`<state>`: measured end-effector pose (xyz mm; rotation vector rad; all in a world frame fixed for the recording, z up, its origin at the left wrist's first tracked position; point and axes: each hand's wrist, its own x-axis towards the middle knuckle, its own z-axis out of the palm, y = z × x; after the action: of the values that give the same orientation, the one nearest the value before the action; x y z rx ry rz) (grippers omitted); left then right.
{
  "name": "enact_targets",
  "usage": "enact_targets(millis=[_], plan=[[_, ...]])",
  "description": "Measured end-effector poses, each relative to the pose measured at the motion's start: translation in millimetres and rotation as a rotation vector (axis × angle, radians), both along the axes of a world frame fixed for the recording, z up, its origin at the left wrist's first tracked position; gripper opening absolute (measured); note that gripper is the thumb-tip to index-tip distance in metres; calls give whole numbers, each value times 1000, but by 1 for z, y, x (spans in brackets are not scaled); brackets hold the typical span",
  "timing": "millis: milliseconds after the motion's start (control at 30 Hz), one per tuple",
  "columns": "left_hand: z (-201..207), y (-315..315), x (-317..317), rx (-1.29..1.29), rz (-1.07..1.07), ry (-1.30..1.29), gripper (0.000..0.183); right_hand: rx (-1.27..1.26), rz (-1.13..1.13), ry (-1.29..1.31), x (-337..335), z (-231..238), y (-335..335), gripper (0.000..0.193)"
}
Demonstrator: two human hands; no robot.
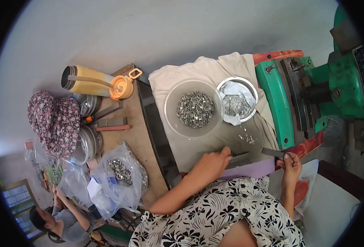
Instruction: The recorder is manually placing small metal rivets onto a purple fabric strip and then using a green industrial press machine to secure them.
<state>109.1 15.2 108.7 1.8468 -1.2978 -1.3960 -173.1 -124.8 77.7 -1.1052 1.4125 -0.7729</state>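
My left hand [215, 162] is closed at the near edge of the cloth, its fingers at one end of a ridged, dark grey strip [239, 158]. To the right, my right hand [290, 164] pinches a flat dark metal bar [272, 152] between thumb and fingers. Several small shiny metal pieces [250, 139] lie loose on the beige cloth [215, 146] just beyond the hands. Farther off stands a clear plastic tub [170, 123] with a heap of small metal parts [195, 109]. Beside it, a round metal bowl [253, 111] holds crumpled paper or foil and more bits.
A green machine press [283, 119] stands at the right. On the left wooden table [143, 123] are a yellow bottle [89, 78], a floral cloth hat [54, 121] and a plastic bag of metal parts [116, 185]. Another person [64, 222] sits at the lower left.
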Motion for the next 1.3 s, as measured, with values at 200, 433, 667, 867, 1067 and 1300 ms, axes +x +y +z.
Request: enact_targets(millis=[200,433,667,867,1067,1300], plan=[[25,14,-4,-26,81,-484,19,-63,116,36,-15,-33,-7,15],[45,5,83,-381,269,-1112,24,-110,201,82,-14,-38,-13,22],[27,0,103,-269,217,-1150,32,-88,244,125,-15,-38,-15,16],[24,-2,105,-234,229,-1111,33,-28,271,142,-14,-33,-18,14],[30,-2,105,-178,212,-1110,31,-18,268,142,-14,-33,-19,13],[39,3,103,-262,258,-1115,24,-66,277,146,-13,-32,-19,15]])
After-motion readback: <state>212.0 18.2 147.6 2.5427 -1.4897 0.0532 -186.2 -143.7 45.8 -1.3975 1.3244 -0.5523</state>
